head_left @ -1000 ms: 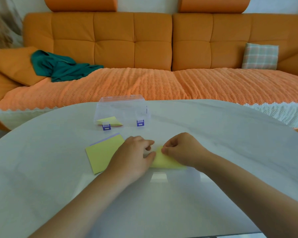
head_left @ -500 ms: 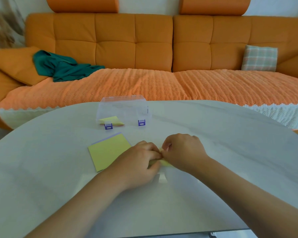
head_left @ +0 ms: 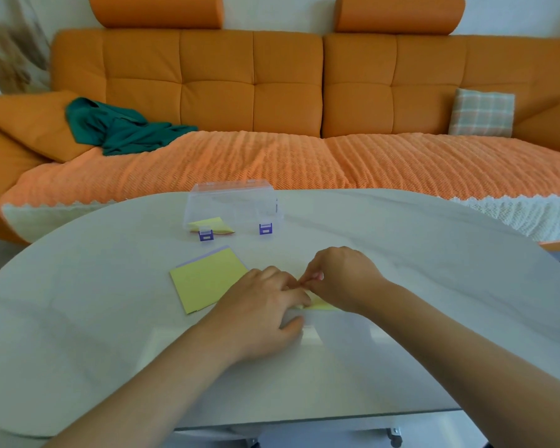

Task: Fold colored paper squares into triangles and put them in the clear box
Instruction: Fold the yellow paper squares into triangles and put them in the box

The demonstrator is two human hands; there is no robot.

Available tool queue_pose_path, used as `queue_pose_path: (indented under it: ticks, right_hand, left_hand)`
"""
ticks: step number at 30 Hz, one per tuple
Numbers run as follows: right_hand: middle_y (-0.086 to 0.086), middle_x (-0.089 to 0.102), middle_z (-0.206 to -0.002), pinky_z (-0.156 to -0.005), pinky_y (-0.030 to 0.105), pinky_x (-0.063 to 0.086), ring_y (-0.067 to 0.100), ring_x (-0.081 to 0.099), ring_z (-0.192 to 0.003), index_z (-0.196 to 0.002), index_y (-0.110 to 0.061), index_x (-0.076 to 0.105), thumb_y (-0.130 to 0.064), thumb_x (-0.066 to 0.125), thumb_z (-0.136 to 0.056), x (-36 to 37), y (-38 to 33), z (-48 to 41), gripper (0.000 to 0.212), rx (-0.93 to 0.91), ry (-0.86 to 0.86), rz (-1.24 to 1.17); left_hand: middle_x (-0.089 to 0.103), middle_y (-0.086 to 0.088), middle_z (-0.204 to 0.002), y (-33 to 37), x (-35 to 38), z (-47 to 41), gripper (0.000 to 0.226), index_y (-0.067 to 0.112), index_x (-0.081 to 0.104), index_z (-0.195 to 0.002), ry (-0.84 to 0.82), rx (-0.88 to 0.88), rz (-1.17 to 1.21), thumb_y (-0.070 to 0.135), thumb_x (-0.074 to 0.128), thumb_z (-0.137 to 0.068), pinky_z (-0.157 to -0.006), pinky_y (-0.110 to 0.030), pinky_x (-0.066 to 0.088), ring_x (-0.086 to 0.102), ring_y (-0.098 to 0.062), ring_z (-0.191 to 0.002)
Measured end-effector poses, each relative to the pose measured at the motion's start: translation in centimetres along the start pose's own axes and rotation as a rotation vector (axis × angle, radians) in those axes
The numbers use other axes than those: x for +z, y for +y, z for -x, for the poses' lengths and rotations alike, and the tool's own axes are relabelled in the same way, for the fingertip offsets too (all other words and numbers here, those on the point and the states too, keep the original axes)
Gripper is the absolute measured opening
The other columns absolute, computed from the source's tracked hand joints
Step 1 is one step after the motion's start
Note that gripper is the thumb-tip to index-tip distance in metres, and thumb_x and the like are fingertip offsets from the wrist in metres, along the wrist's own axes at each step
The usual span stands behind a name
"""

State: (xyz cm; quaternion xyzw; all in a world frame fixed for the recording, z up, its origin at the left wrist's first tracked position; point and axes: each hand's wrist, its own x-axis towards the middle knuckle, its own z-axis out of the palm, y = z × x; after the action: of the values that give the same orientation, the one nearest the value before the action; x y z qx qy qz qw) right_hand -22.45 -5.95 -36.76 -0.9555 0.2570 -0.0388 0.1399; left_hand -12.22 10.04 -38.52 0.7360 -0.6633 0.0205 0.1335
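Pale counter (head_left: 401, 253), orange sofa (head_left: 207, 92) behind. Hands have closed over the yellow paper (head_left: 320, 306) at frame centre, now mostly hidden. Right hand (head_left: 340, 279) holds its edge in a pinch grip, left hand (head_left: 259, 305) presses flat. Crease likely forming; clear box (head_left: 233, 202) sits up-left.

two bare forearms (head_left: 162, 376), bare left grip (head_left: 259, 307), bare right grip (head_left: 345, 279)

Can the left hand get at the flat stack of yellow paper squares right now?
Probably yes: the stack of yellow paper squares lies unblocked beside the left hand, which is pressing the folded yellow sheet.
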Motion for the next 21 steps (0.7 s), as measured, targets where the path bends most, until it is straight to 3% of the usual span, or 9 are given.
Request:
queue_pose_path:
  ticks: [4, 7, 10, 14, 21]
  right_hand:
    - [-0.017, 0.07, -0.091, -0.073, 0.026, 0.044, 0.009, 0.062, -0.087, -0.088, -0.038, 0.077, -0.044, 0.063, -0.089, 0.2, 0.1, 0.0, 0.015, 0.022, 0.008, -0.016]
    - [-0.017, 0.07, -0.094, -0.074, 0.025, 0.042, 0.009, 0.061, -0.088, -0.089, -0.04, 0.076, -0.035, 0.061, -0.087, 0.1, 0.1, 0.0, 0.015, 0.029, 0.004, -0.017]
    - [-0.017, 0.071, -0.097, -0.075, 0.024, 0.039, 0.008, 0.06, -0.088, -0.091, -0.04, 0.075, -0.035, 0.06, -0.088, 0.2, 0.1, 0.3, 0.016, 0.028, 0.01, -0.021]
    - [-0.016, 0.07, -0.099, -0.076, 0.024, 0.036, 0.006, 0.053, -0.082, -0.095, -0.039, 0.075, -0.035, 0.058, -0.091, 0.4, 0.1, 0.4, 0.018, 0.0, 0.037, -0.004]
    - [-0.012, 0.066, -0.102, -0.076, 0.028, 0.038, 0.011, 0.055, -0.085, -0.103, -0.038, 0.075, -0.037, 0.053, -0.095, 0.7, 0.1, 0.9, 0.023, -0.038, 0.079, 0.04]
  left_hand:
    - [0.057, 0.008, -0.125, 0.5, -0.3, 0.6, 0.044, 0.031, 0.068, -0.119, 0.028, 0.073, -0.142, 0.042, 0.038, -0.088, -0.109, -0.028, 0.026, 0.042, -0.016, -0.123]
    - [0.054, 0.006, -0.128, 1.4, 0.1, 1.0, 0.042, 0.016, 0.068, -0.11, -0.034, 0.079, -0.072, 0.036, 0.036, -0.091, -0.099, -0.033, 0.041, 0.044, -0.016, -0.119]
    - [0.051, 0.004, -0.135, 1.7, 0.7, 1.5, 0.039, 0.012, 0.063, -0.119, -0.063, 0.032, -0.012, 0.032, 0.04, -0.094, -0.091, -0.035, 0.048, 0.043, -0.014, -0.121]
    - [0.053, 0.005, -0.138, 1.9, 0.8, 1.8, 0.045, 0.013, 0.06, -0.13, -0.039, 0.015, 0.027, 0.038, 0.043, -0.097, -0.097, -0.032, 0.044, 0.042, -0.013, -0.125]
    - [0.057, 0.004, -0.128, 1.9, 1.1, 2.1, 0.042, 0.015, 0.061, -0.13, 0.019, -0.004, 0.098, 0.036, 0.046, -0.097, -0.097, -0.032, 0.043, 0.045, -0.013, -0.119]
